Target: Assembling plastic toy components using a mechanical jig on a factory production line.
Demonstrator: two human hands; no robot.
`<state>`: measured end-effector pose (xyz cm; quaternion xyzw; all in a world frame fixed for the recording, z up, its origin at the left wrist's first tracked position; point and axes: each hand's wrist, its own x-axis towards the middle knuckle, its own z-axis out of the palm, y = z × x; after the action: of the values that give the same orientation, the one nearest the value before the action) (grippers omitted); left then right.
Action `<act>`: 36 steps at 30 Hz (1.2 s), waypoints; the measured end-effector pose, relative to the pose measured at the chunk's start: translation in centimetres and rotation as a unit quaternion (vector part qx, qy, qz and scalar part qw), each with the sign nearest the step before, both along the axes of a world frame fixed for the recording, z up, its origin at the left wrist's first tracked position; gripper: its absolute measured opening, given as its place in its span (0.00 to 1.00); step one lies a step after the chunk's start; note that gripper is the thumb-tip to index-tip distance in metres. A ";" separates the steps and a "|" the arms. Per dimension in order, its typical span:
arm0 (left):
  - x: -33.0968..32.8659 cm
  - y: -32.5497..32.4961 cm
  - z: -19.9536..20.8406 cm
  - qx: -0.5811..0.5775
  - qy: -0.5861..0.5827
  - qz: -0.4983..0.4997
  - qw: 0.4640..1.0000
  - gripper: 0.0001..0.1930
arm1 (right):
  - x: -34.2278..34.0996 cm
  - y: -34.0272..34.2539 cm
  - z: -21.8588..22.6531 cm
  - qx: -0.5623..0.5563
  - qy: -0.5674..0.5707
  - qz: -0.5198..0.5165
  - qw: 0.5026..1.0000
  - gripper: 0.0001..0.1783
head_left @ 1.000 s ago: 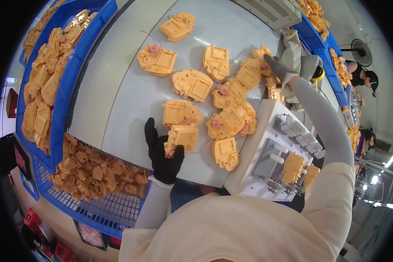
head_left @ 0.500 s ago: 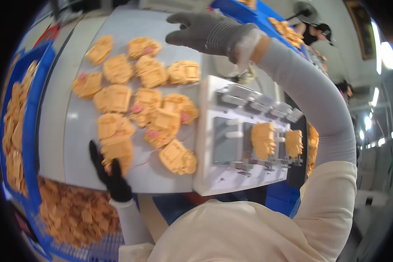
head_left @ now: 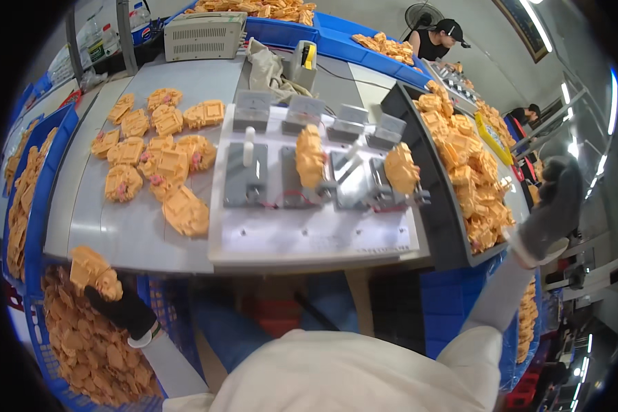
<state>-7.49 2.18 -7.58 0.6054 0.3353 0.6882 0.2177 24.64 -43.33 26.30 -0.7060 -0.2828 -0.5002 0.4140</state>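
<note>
My left hand (head_left: 123, 309), in a black glove, is closed on an orange plastic casing (head_left: 93, 272) above a blue crate. Off to the right, past the dark bin, my right hand (head_left: 555, 206) is raised in a grey glove. Its fingers look stretched out, somewhat blurred, with nothing visible in them. On the table, several orange casings (head_left: 185, 211) lie in a loose group, some with small pink parts. Beside them stands a white test fixture (head_left: 281, 240) with grey stations and clear-fronted meters. One casing (head_left: 310, 156) sits upright on it, and another casing (head_left: 401, 169) stands further right.
Beneath my left hand, a blue crate (head_left: 51, 343) holds a heap of brownish-orange pieces. A dark bin (head_left: 429, 199) full of casings borders the fixture. Blue trays (head_left: 275, 31) and a beige box-shaped instrument (head_left: 204, 36) line the back. A co-worker (head_left: 436, 40) sits beyond.
My left hand has lifted a casing off the table and moved toward the crate. My right hand has swung from the table's far side to the far right. The view has shifted right.
</note>
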 end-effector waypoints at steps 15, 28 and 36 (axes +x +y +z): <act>5.2 -17.7 3.7 -0.218 0.031 -0.409 0.885 0.15 | -11.8 1.2 -24.8 0.096 0.567 0.342 0.743 0.08; 11.6 -23.6 10.7 -0.497 -0.146 -0.700 0.492 0.31 | -10.5 8.8 -21.2 0.121 0.624 0.499 0.589 0.25; 12.4 -22.6 9.2 -0.550 -0.229 -0.695 0.401 0.34 | -9.6 8.9 -22.4 0.136 0.642 0.441 0.612 0.24</act>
<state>4.92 -20.43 1.62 0.1987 0.0424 0.0792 0.9759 15.01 -34.43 3.86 -0.5725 -0.1505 0.2910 0.7516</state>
